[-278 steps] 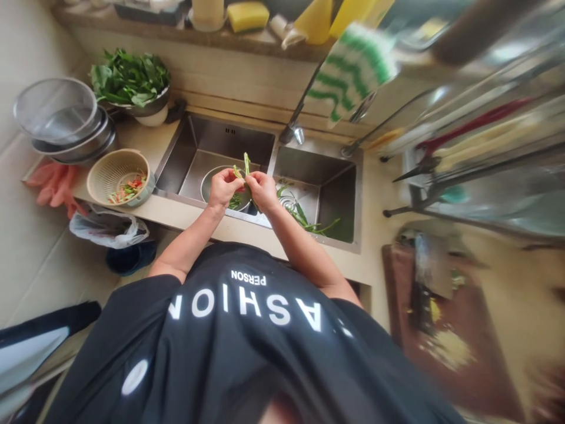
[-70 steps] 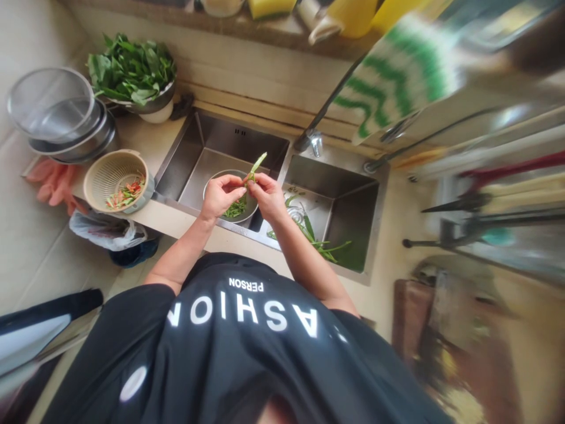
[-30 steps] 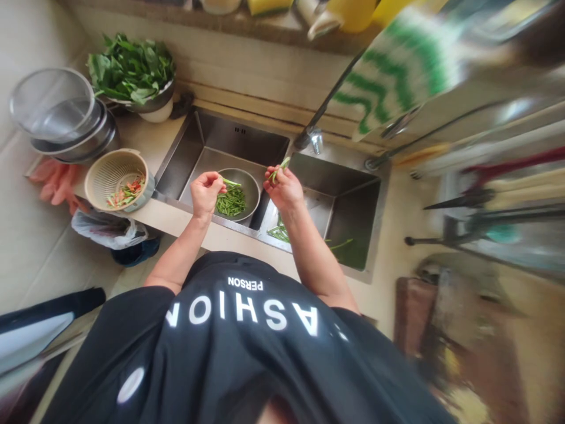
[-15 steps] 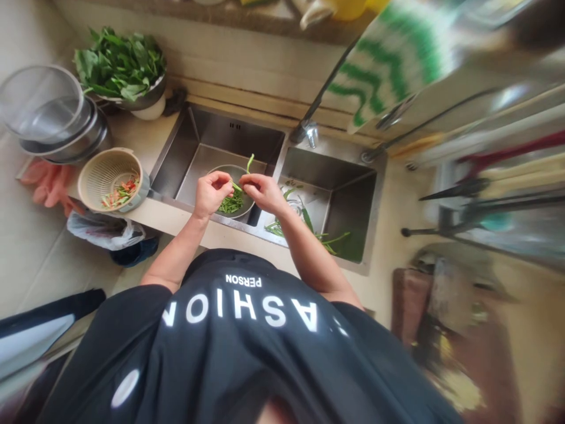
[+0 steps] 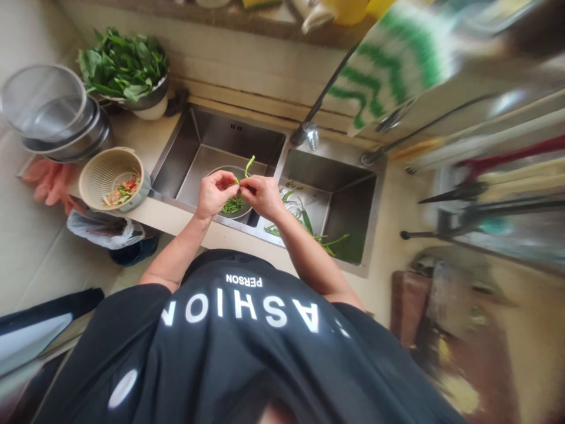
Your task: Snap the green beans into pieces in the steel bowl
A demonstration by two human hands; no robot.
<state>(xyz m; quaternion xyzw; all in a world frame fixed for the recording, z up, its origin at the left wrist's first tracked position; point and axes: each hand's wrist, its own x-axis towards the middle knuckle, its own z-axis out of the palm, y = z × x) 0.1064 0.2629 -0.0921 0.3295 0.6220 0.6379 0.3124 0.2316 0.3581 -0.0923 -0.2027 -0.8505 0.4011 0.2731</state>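
Both my hands meet over the left basin of the sink, fingertips pinched close together. A thin green vegetable stem sticks up from between them. My left hand is closed on its lower end, and my right hand pinches it just beside that. Below, a round metal bowl holds short cut green pieces, partly hidden by my hands. In the right basin lie long green stems and leaves.
On the left stand a beige strainer basket with red and green scraps, stacked metal bowls and a heap of leafy greens. A faucet rises behind the basins. A cleaver and board lie at right.
My two hands have drawn closer, so their fingertips now meet on the stem. The left hand has shifted slightly right. The basins and bowl look the same.
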